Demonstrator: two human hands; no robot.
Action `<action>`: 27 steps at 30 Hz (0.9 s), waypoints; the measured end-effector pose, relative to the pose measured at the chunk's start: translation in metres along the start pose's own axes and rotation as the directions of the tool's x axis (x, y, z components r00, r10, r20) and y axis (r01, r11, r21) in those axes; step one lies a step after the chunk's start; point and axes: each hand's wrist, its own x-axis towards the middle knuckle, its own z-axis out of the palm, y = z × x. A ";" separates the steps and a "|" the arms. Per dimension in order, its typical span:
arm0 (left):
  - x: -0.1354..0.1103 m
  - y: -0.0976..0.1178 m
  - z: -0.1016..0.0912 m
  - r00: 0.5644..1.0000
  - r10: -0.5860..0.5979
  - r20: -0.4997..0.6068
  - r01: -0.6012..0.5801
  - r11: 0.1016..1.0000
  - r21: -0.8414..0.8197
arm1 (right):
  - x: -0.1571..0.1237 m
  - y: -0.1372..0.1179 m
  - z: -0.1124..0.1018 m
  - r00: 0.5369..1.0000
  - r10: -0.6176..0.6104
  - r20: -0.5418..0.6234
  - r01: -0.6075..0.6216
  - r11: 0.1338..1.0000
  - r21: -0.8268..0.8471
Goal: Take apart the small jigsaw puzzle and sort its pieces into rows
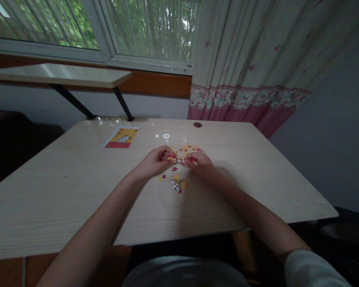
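Note:
Small jigsaw puzzle pieces in yellow, red and white lie scattered on the pale wooden table point(86, 187). My left hand point(155, 161) is at the left side of the scatter, thumb and fingers closed around red puzzle pieces point(171, 156). Opposite it, my right hand point(202, 164) pinches a red puzzle piece point(194, 161), partly covered by the fingers. Mostly yellow pieces point(187, 149) spread just beyond both hands. Nearer to me lie a single red piece point(174, 169) and a small cluster of white and yellow pieces point(177, 184).
A printed picture point(122, 138) of a white animal on yellow and red lies at the back left. Behind it a raised shelf point(62, 75) stands on black legs. A cable hole point(198, 124) is near the back edge. Curtain point(242, 59) and window stand behind.

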 end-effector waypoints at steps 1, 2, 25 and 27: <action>0.001 0.000 0.001 1.000 -0.009 -0.025 0.008 0.998 -0.056 | 0.000 0.001 0.000 0.999 -0.036 -0.016 0.036 0.999 -0.031; 0.002 0.000 0.002 0.999 -0.024 -0.038 0.020 0.994 -0.107 | 0.000 0.001 0.000 0.997 -0.068 -0.027 0.066 0.997 -0.046; 0.004 0.002 0.014 0.996 -0.070 -0.055 0.057 0.975 -0.214 | 0.004 -0.009 0.009 0.954 0.282 0.105 -0.297 0.821 0.488; 0.004 0.003 0.015 0.996 -0.060 -0.073 0.042 0.974 -0.224 | 0.005 -0.011 0.009 0.950 0.293 0.107 -0.307 0.814 0.493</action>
